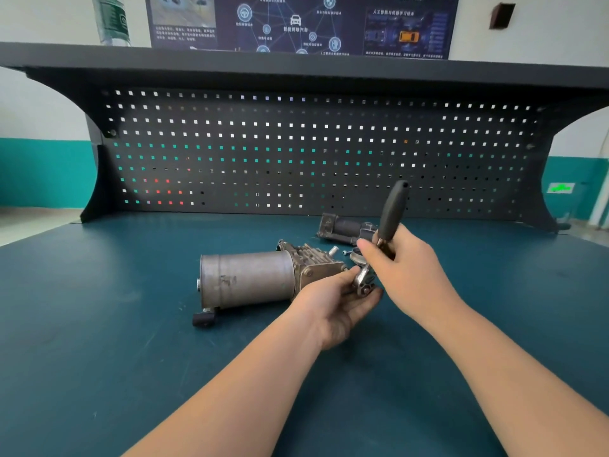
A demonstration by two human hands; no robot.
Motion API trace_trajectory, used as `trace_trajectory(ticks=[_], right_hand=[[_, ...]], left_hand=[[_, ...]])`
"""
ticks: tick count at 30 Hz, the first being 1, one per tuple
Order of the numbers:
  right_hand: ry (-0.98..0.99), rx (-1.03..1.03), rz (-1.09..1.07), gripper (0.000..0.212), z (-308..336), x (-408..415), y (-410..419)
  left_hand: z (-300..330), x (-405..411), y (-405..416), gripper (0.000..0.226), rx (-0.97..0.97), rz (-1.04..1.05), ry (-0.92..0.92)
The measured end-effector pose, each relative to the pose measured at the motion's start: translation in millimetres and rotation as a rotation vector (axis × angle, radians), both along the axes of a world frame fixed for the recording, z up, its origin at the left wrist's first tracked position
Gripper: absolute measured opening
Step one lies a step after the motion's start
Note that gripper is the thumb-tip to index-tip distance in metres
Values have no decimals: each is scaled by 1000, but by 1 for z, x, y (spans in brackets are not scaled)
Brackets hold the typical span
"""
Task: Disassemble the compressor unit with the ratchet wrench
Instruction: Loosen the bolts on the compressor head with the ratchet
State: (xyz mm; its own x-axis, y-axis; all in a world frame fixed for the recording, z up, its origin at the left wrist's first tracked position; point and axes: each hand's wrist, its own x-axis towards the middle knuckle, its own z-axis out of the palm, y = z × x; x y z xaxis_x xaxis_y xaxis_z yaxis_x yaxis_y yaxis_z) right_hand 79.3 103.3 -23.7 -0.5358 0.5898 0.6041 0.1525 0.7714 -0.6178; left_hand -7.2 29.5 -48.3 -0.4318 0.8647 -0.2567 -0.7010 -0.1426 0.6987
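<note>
Mid-bench, beside the compressor unit (253,278), the right hand (408,268) is gripping the ratchet wrench (384,235); the left hand (336,305) is cupping its head with loosely curled fingers.

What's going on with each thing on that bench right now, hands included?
Ratchet wrench: tilted, handle up, head low beside the compressor.
Right hand: grips the wrench shaft below the black handle.
Left hand: palm up, holds the wrench head.
Compressor unit: lying on its side on the bench.
Dark detached part: lying behind, apart from the compressor.
Bench: bears everything.
</note>
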Motion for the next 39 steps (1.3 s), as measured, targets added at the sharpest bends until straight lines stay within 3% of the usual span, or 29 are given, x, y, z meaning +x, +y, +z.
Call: trace_trajectory(ticks=[2, 3, 6, 8, 9, 11, 14, 16, 20, 22, 24, 28, 30, 32, 37, 39], right_hand=[[66, -131, -67, 23, -2, 0, 4], [125, -304, -104, 26, -3, -2, 8], [302, -1157, -60, 29, -12, -5, 14], [303, -1419, -11, 28, -19, -4, 15], [290, -1411, -1, 27, -19, -5, 15], [295, -1177, -25, 28, -17, -7, 17], [208, -524, -122, 28, -10, -7, 11], [147, -203, -76, 20, -6, -3, 3], [-53, 143, 18, 8, -8, 0, -7], [9, 74, -1, 7, -9, -1, -3], [86, -152, -94, 12, -9, -5, 8], [246, -1026, -79, 19, -20, -11, 28], [299, -1210, -45, 19, -27, -12, 29], [325, -1098, -47, 17, -29, -13, 29], [354, -513, -29, 29, -20, -8, 21], [324, -329, 17, 24, -16, -5, 12]], left_hand=[[0, 1, 3, 16, -6, 10, 44], [-1, 1, 4, 16, -11, 15, 60], [-1, 1, 5, 16, -33, 9, 109], [-2, 2, 5, 19, -42, -6, 124], [-3, 2, 5, 19, -41, -10, 122], [-3, 2, 4, 20, -36, -10, 119], [0, -1, 4, 20, -32, -8, 90], [0, -2, 3, 19, -32, -25, 84], [-1, -1, 2, 17, -29, -55, 109], [-2, -2, 4, 15, -28, -50, 117], [-3, -1, 5, 15, -34, -41, 123], [-6, 0, 8, 12, -82, -16, 147], [-8, -1, 8, 11, -105, 2, 161], [-8, 0, 7, 14, -105, 6, 170], [-4, 2, 5, 19, -49, 3, 122], [-3, 1, 4, 20, -41, 3, 88]])
